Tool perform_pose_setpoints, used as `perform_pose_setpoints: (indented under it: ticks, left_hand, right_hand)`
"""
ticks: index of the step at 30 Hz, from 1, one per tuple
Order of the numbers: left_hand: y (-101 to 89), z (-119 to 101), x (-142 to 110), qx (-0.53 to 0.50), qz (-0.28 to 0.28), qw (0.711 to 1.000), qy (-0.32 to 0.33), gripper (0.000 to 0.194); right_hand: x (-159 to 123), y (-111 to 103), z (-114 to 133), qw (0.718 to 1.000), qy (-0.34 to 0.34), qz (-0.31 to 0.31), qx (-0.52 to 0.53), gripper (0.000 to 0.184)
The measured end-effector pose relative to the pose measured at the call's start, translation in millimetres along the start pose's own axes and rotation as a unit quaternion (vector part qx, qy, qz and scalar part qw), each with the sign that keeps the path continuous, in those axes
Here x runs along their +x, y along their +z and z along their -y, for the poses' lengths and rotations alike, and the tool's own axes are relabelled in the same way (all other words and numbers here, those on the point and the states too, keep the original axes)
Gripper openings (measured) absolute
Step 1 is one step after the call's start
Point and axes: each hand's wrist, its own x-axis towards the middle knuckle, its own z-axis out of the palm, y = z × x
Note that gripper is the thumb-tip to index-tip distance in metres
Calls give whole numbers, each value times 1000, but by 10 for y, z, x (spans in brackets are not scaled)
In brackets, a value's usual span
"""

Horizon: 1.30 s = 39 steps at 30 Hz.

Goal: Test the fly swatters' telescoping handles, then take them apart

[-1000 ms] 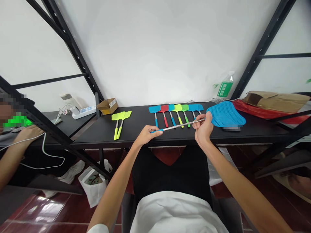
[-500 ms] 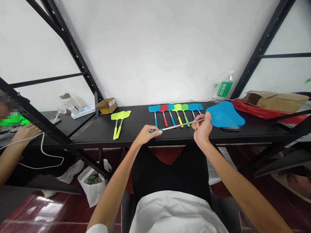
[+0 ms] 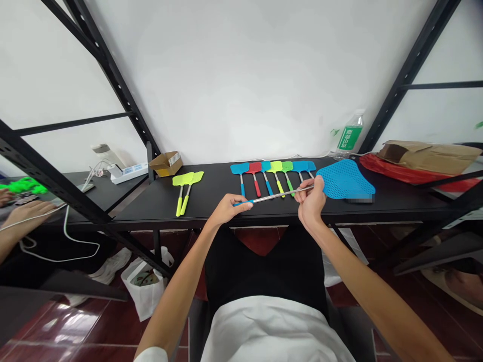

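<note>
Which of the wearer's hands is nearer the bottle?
Right. The right hand, gripping the swatter, is in front of the bottle and to its left; the left hand, farther along the swatter, is well off to the bottle's left.

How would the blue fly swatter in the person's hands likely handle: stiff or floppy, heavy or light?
The blue fly swatter is probably light for its size, given its slim shaft and hole-filled head. That thin-looking head may flex when pressed. The shaft, straight between left hand and right hand, seems fairly stiff.
</note>
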Motion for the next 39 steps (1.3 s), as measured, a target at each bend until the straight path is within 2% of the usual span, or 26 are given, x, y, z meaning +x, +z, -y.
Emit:
perform_pose_setpoints:
  ticks: [5,14,22,25,27,29,33,36,38,39]
  left_hand:
    - [19,-15,-1,1,1,1000,-3,43]
    - [56,-65,-2,3,3,1000,-7,42]
    - [242,-250,40,-4,20,1000,4,44]
    - [242,-314,30,18,9,1000,7,46]
    - [187,-351,16,34,14,999,12,47]
    - [80,-378,0,62,22,998,21,47]
    - [-247,-408,-63,168,-4,985,31,44]
    - [-440,-451,-140,227,-14,974,9,34]
    - [-453,-500,-177,236,5,972,2,28]
    - [-417,-523,-183,237,16,971,5,28]
  right_hand:
    - [-50,22,-23,1000,5,-4,-8,53]
    - [-218,79,-158,999,26,27,1,52]
    - [-439,110,-265,994,60,74,-51,55]
    - [-449,118,-262,993,64,87,-50,55]
    - [-427,124,-237,991,68,103,-55,56]
    - [-374,124,-179,981,92,154,-68,53]
    - [-124,47,76,926,174,310,-126,40]
    - [149,-108,328,929,171,305,-121,41]
    - [294,-225,457,925,162,315,-138,42]
    - [341,-278,500,913,165,332,-169,41]
